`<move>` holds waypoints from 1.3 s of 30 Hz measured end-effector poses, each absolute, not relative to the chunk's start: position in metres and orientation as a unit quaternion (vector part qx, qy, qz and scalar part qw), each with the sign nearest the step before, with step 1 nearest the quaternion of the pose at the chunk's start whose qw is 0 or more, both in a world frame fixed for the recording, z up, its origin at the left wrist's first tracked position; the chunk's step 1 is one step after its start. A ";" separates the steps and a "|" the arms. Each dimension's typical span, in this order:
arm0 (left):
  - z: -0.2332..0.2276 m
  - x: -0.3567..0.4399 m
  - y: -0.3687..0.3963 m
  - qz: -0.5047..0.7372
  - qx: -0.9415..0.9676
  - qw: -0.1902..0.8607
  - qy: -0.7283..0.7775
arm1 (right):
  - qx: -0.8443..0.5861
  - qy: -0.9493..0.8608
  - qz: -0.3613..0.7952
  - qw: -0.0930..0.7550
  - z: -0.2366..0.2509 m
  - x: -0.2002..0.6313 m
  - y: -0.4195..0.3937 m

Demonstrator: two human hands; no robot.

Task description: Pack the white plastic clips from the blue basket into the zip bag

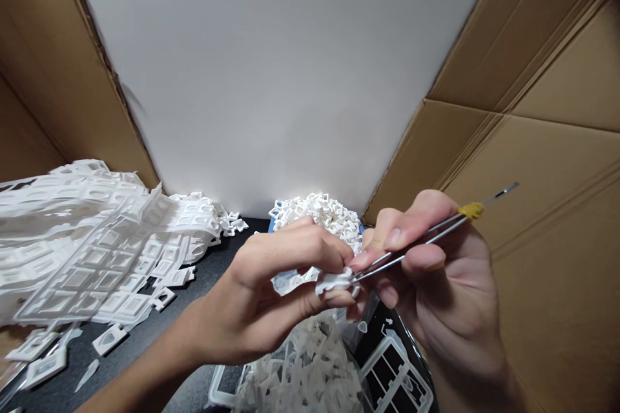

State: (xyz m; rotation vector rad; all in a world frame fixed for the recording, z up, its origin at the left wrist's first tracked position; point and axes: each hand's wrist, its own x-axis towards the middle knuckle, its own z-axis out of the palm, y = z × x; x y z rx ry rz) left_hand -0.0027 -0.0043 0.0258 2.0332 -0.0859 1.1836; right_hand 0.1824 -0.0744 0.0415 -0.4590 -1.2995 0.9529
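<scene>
Between the thumb and fingers of my left hand (pixel 271 290) is a small white moulded piece (pixel 334 280), with thin translucent flash along its edge. My right hand (pixel 450 290) grips metal tweezers (pixel 411 250) that have a yellow wrap (pixel 471 211) near the back end. The tweezer tips meet the white piece at its right side. Fingertips of both hands are close together there and partly hide the piece. Below the hands lies a heap of translucent scraps (pixel 300 368). Behind them stands a heap of small white frame-shaped parts (pixel 317 213) in a blue container.
Sheets of white moulded parts (pixel 106 239) are piled on the dark table (pixel 174 322) at left, with loose parts (pixel 110 338) in front. An empty translucent frame (pixel 397 374) lies at lower right. Cardboard panels (pixel 547 161) flank both sides; a white wall (pixel 271 64) closes the back.
</scene>
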 end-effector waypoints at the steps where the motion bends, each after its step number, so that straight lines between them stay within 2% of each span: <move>1: 0.026 -0.002 -0.005 0.466 0.796 0.385 -0.032 | -0.206 -0.575 0.423 0.670 0.042 0.182 -0.074; 39: 0.025 -0.002 -0.004 0.461 0.803 0.376 -0.015 | -0.204 -0.574 0.433 0.664 0.041 0.182 -0.069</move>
